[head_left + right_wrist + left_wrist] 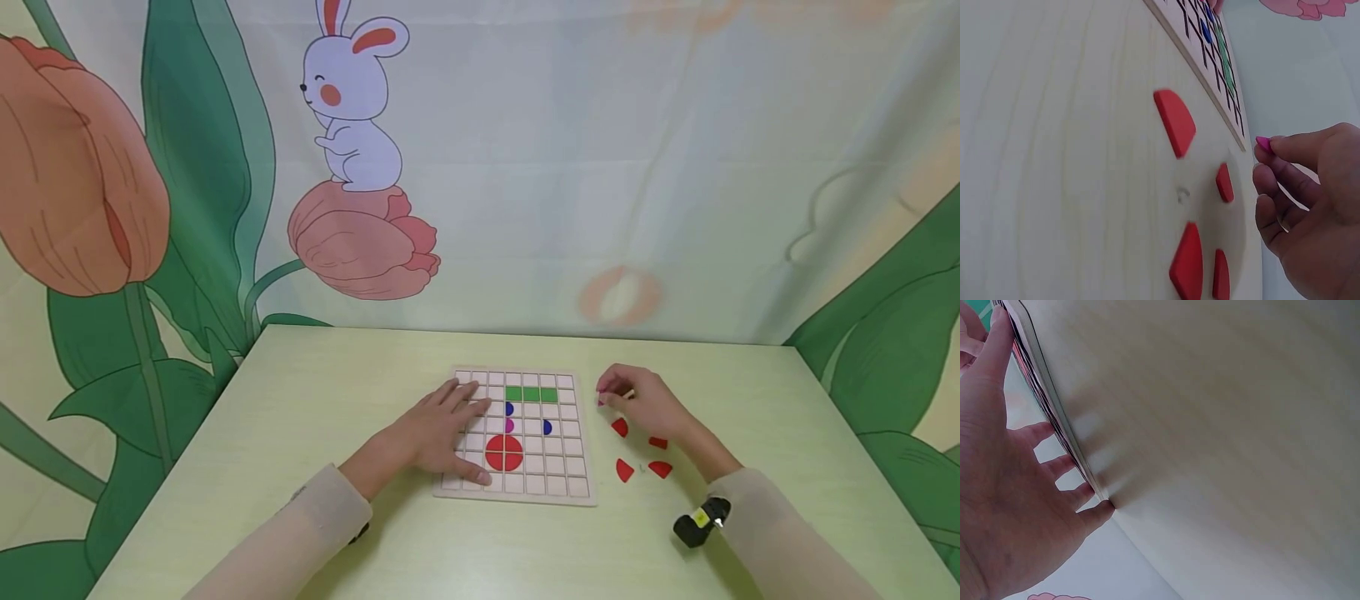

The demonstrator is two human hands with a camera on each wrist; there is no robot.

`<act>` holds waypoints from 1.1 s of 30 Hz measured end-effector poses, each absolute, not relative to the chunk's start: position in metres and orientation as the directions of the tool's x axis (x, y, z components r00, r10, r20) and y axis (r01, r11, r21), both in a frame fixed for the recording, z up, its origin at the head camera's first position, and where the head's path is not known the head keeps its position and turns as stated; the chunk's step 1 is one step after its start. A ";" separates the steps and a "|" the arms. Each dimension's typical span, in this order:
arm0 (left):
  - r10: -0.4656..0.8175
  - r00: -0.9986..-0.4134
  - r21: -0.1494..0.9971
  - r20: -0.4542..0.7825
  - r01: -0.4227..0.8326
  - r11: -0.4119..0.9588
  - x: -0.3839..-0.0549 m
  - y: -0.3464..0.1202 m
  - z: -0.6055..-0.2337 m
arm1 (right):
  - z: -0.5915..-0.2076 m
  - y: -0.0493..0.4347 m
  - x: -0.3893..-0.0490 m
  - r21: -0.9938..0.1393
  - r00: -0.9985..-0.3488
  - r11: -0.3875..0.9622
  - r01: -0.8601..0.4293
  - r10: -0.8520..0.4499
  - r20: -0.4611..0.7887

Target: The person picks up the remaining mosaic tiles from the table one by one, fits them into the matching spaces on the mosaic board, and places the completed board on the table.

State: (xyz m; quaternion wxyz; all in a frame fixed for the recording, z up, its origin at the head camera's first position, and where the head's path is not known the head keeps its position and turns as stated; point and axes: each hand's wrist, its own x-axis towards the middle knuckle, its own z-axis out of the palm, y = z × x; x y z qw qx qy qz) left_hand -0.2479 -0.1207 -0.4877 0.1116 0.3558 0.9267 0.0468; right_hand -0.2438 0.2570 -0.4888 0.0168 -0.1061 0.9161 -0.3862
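A wooden grid board (555,487) lies on the table. Spread over its left side, my left hand (442,425) rests with straight fingers and thumb on the squares. Several pieces sit on the board: a green strip (531,394), a red circle of quarter pieces (504,452), blue half-rounds (547,427) and a magenta half-round (509,426). Just off the board's right edge, my right hand (641,400) pinches a small magenta piece (1264,144) between thumb and index finger. In the right wrist view the other fingers curl loosely below it.
Several loose red pieces (624,470) lie on the table right of the board, below the right hand. A small grey mark (1183,195) shows among them. Behind the table (337,367) hangs a printed curtain (525,167) with a rabbit and tulips.
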 end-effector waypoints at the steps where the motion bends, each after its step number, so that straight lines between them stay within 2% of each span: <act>1: 0.670 -0.722 0.165 -0.173 0.650 0.742 -0.248 -0.121 -0.488 | -0.488 0.254 -0.244 -0.716 -0.976 0.674 -0.183 -0.209 0.054; 9: 0.672 -0.719 0.164 -0.174 0.652 0.740 -0.249 -0.118 -0.487 | -0.490 0.228 -0.246 -0.743 -0.971 0.638 -0.203 -0.226 0.072; 19: 0.672 -0.719 0.160 -0.180 0.652 0.741 -0.251 -0.116 -0.489 | -0.495 0.202 -0.256 -0.720 -0.946 0.644 -0.259 -0.318 0.055; 33: 0.667 -0.725 0.152 -0.171 0.649 0.745 -0.250 -0.120 -0.493 | -0.498 0.179 -0.255 -0.706 -0.949 0.666 -0.241 -0.316 0.026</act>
